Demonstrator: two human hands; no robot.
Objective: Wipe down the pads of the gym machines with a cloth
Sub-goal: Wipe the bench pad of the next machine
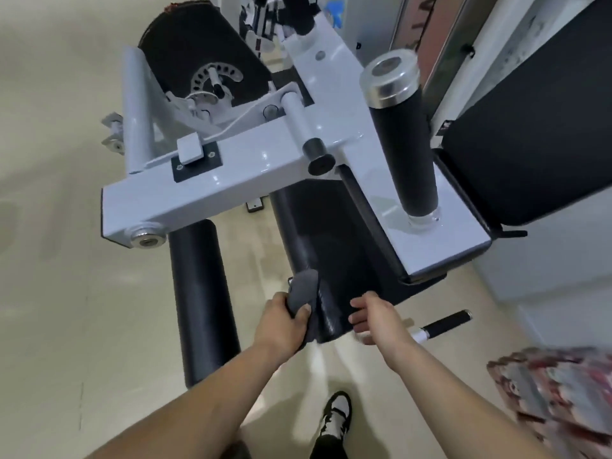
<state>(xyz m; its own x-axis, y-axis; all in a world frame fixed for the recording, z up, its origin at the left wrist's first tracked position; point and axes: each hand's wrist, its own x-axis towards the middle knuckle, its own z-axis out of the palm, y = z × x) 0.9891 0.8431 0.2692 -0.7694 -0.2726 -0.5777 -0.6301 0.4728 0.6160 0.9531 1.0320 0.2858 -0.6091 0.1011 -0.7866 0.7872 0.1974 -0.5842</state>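
Observation:
A black seat pad (341,246) of a white-framed gym machine (238,173) lies below me, partly under the frame. My left hand (281,321) grips a dark grey cloth (303,289) against the pad's near left edge. My right hand (374,318) holds the pad's near right edge, fingers curled round it. A black foam roller (202,299) hangs to the left of the seat. An upright black roller pad (405,147) with a chrome cap stands on the frame. A black back pad (536,134) sits at the right.
A short black handle (443,324) sticks out just right of my right hand. A patterned fabric item (559,395) lies at the lower right. My shoe (336,415) stands on the pale floor below the seat. A large black roller (198,58) sits at the machine's far end.

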